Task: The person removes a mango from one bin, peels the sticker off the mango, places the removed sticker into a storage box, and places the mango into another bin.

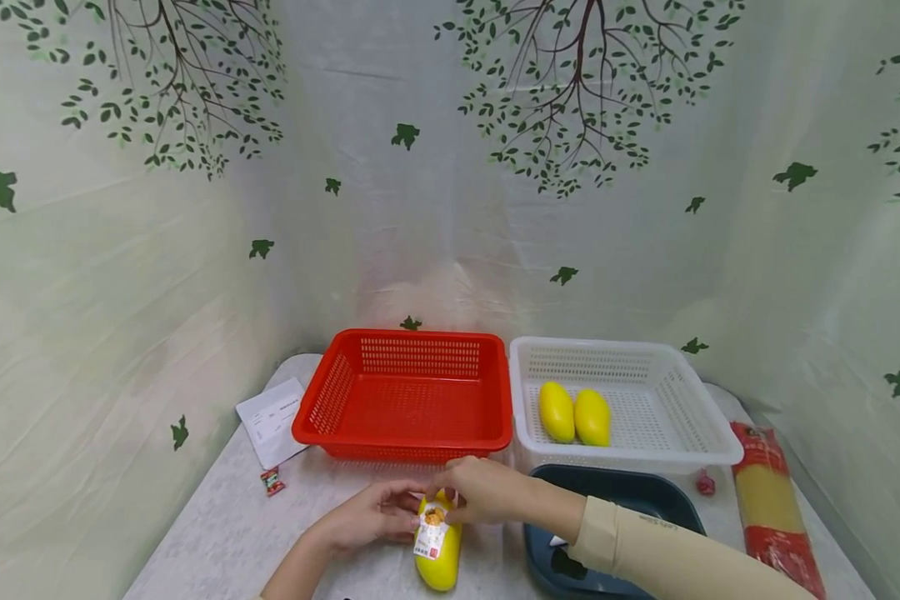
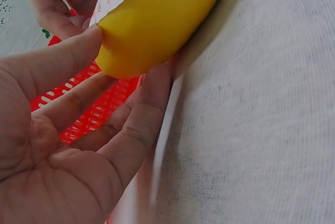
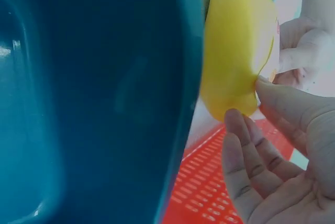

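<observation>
A yellow mango (image 1: 438, 575) lies on the table in front of me, a white printed label (image 1: 430, 540) stuck along its upper side. In the left wrist view the thumb and fingers of my left hand (image 1: 367, 518) hold the mango (image 2: 157, 20) near its far end, with the thumb at the label's edge. My right hand (image 1: 487, 490) reaches over that same end. Its thumb (image 3: 275, 92) presses at the label's edge, and fingertips touch the mango's tip in the right wrist view.
Behind the hands stand a red basket (image 1: 412, 454) and a white basket (image 1: 690, 457) holding two yellow mangoes (image 1: 574, 414). A dark blue basin (image 1: 645, 483) sits under my right forearm. Papers (image 1: 272, 421) and a small packet (image 1: 272, 482) lie left; a red-and-yellow bag (image 1: 776, 508) lies right.
</observation>
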The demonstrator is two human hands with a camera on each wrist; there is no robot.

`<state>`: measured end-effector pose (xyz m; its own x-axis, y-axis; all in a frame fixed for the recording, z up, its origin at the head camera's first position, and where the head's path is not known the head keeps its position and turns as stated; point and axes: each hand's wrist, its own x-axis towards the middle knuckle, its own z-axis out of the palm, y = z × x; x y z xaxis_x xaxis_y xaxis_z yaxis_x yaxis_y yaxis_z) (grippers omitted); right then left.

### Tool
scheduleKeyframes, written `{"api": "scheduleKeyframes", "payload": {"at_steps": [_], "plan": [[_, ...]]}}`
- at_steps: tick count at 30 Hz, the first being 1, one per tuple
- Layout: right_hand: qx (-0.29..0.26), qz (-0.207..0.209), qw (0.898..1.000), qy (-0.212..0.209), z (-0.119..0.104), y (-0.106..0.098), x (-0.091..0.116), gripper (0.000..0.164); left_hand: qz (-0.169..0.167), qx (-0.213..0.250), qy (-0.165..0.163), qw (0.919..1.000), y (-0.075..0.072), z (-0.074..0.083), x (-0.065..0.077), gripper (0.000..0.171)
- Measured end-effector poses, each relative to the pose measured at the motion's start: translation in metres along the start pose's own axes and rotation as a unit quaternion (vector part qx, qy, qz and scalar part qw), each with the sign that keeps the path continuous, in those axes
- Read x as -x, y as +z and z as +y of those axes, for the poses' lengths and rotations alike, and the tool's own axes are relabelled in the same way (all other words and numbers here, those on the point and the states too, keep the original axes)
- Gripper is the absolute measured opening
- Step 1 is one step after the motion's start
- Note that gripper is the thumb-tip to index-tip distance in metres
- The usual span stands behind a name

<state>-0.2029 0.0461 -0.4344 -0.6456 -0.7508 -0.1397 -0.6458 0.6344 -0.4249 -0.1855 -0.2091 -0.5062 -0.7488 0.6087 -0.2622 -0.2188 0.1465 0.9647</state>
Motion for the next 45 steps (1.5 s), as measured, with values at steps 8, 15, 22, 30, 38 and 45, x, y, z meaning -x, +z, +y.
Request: {"api": "scheduleKeyframes", "payload": {"at_steps": [8,15,22,30,38,45], "plan": [[0.026,0.005,0.999,-0.021,0.001,-0.001,0.003,0.033,0.015,0.015,-0.034,0.9992,0.004,0.005,-0.002,0.053],[0.031,0.010,0.999,-0.027,0.003,0.000,0.003,0.030,0.014,0.038,-0.032,0.9987,0.007,0.006,-0.003,0.052],[0.005,0.004,1.000,-0.026,0.005,0.001,0.005,0.024,0.014,0.058,-0.041,0.9974,0.010,0.002,-0.005,0.052],[-0.066,0.017,0.997,-0.024,0.014,0.003,0.006,0.025,0.012,0.061,-0.038,0.9973,0.012,-0.002,-0.007,0.054],[-0.061,0.026,0.997,-0.032,0.015,0.003,0.006,0.014,0.010,0.057,-0.028,0.9979,0.014,-0.001,-0.006,0.054],[-0.044,0.041,0.998,-0.034,0.014,0.005,0.006,0.006,0.002,0.060,-0.028,0.9978,0.014,0.001,-0.007,0.053]]}}
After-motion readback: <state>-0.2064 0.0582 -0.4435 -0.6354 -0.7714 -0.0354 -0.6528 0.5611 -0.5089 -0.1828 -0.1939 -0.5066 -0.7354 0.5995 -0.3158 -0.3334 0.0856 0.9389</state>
